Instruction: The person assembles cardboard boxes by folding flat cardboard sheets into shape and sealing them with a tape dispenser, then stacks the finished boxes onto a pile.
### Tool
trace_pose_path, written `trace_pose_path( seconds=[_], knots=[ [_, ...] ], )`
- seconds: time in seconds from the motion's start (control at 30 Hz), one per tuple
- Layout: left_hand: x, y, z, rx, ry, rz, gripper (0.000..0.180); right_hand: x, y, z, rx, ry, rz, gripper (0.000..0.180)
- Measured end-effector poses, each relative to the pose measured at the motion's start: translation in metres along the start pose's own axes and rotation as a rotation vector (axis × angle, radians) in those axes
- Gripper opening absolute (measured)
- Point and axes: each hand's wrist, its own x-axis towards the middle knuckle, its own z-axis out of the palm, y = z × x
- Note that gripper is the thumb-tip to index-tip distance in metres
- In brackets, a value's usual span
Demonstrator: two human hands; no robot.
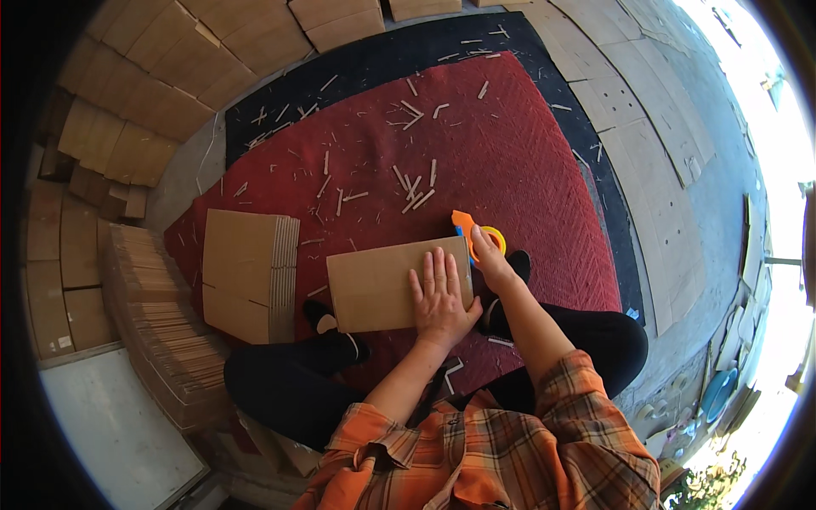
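Note:
A closed brown cardboard box [374, 285] lies between my feet on the red carpet. My left hand [442, 297] is flat on its top near the right end, fingers stretched out and pressing on the cardboard. Just beyond the box's right end, my right hand [493, 259] is closed around an orange tape dispenser [463, 223] with a yellow ring and a bit of blue. The dispenser is next to the box's far right corner; my fingers and the box edge hide its lower part, so I cannot tell whether it touches.
A stack of flattened cartons [240, 263] stands left of the box. Further left is a long row of folded cardboard [161, 314]. Cardboard scraps [412, 191] litter the red carpet [527, 170]. Piled boxes [161, 51] line the far left; flat cardboard sheets [654, 170] cover the right floor.

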Motion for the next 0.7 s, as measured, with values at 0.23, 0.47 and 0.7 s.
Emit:
trace_pose_path(
  seconds=[0.23,0.47,0.7],
  knots=[
    [0.005,-0.016,-0.018,-0.171,-0.041,0.096,0.100,-0.050,-0.027,0.029,-0.027,-0.132,-0.114,0.074],
    [-0.028,-0.158,-0.035,-0.300,0.091,-0.764,0.079,-0.055,-0.027,0.044,-0.043,-0.046,-0.194,0.070],
    [-0.026,-0.166,-0.089,-0.982,0.223,-0.835,0.070,-0.073,-0.100,0.073,-0.124,-0.155,-0.216,0.075]
  ],
)
